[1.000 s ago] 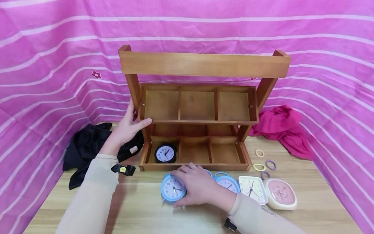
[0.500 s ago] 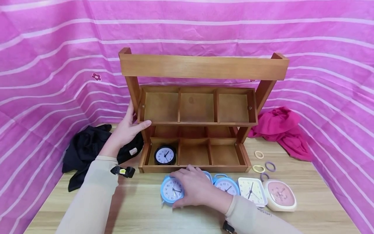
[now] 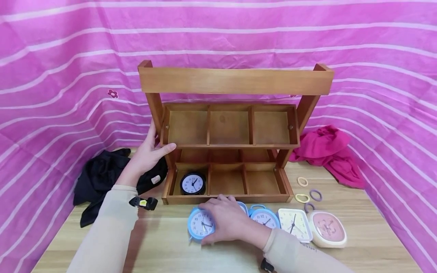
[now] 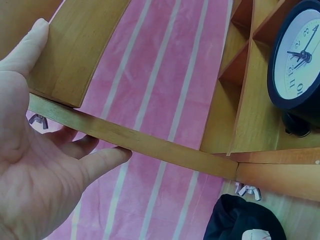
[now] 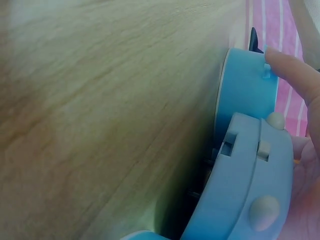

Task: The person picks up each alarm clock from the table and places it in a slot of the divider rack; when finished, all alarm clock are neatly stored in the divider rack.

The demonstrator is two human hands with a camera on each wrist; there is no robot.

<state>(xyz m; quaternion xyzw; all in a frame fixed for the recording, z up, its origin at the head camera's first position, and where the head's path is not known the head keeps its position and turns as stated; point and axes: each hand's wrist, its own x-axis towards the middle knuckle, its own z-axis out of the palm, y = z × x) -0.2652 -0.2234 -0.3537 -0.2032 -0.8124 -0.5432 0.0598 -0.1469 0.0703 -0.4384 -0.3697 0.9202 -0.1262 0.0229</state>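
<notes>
Head view: right hand point(image 3: 228, 223) curled over blue alarm clock point(image 3: 201, 224) lying on desk point(image 3: 164, 242) before wooden rack point(image 3: 235, 81) — left hand point(image 3: 147, 151) clasping rack's post.

Left wrist: fingers wrapped around the frame.

Right wrist: smooth plastic — probably light, slippery; best gripped around the rim.

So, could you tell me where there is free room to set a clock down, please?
Free: the rack's upper three compartments and the two lower ones right of the black clock. Crowded: the table edge fronting the rack, with clocks and hair rings.
</notes>
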